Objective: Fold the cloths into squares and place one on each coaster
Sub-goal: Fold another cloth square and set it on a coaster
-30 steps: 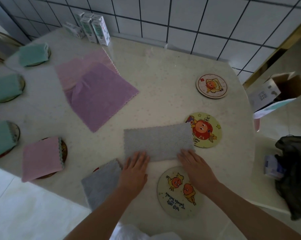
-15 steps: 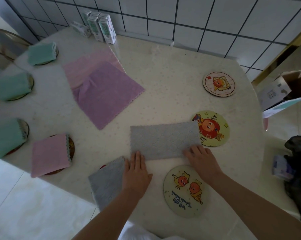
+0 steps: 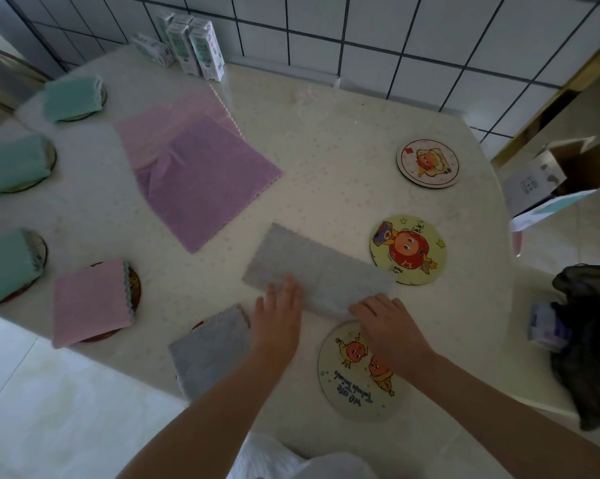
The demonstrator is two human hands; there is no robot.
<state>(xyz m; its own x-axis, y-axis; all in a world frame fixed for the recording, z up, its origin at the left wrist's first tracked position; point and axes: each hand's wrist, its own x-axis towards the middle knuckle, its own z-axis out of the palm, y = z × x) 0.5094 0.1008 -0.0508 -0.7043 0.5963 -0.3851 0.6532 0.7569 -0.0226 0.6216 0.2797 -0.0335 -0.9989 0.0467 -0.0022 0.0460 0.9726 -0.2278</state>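
Observation:
A grey cloth [image 3: 321, 267], folded to a long rectangle, lies askew in front of me. My left hand [image 3: 278, 314] rests flat with its fingertips on the cloth's near left corner. My right hand [image 3: 386, 323] has curled fingers on the near right corner. Three bare cartoon coasters sit to the right: a far one [image 3: 428, 163], a middle one [image 3: 409, 248] touching the cloth's right end, and a near one [image 3: 359, 373] partly under my right wrist. A folded grey square [image 3: 210, 347] covers a coaster at the near edge.
An open purple cloth [image 3: 207, 183] overlaps a pink cloth [image 3: 169, 124] at the back left. A folded pink cloth [image 3: 89, 302] and three folded teal cloths [image 3: 13, 162] sit on coasters along the left. Small cartons [image 3: 201, 50] stand by the tiled wall. A black bag [image 3: 588, 340] lies right.
The grey cloth has turned from level to askew, its right end nearer me. Both hands stay at its near edge; the right fingers have curled on the corner.

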